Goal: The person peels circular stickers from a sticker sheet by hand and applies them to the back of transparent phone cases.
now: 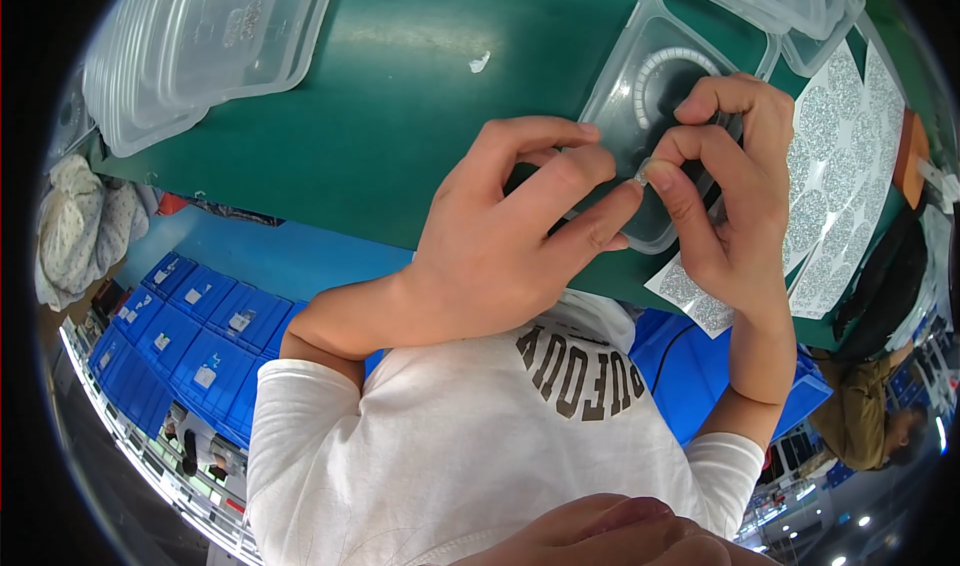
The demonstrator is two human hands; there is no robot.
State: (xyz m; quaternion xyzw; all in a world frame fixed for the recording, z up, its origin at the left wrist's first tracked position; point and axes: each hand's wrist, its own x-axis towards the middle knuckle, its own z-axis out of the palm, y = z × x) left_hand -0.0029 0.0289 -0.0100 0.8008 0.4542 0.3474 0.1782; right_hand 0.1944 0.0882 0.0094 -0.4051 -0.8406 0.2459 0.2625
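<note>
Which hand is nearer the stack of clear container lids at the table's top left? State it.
Left. The left hand lies right of and below the stack of clear lids; the right hand works at the clear container farther right.

Both hands meet over clear plastic container (650, 96) at desk's (420, 96) near edge. Left hand (510, 236) fingers touch right hand (730, 186) fingertips, pinching small sticker (643, 171). Glitter sticker sheets (830, 166) just right; stacked clear lids (200, 36) far left corner.

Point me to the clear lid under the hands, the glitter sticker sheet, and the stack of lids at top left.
clear lid (640, 76): head view, its upper left part.
sticker sheet (830, 166): head view, a glitter circle right of the right hand.
lid stack (220, 36): head view, top lid's centre.
</note>
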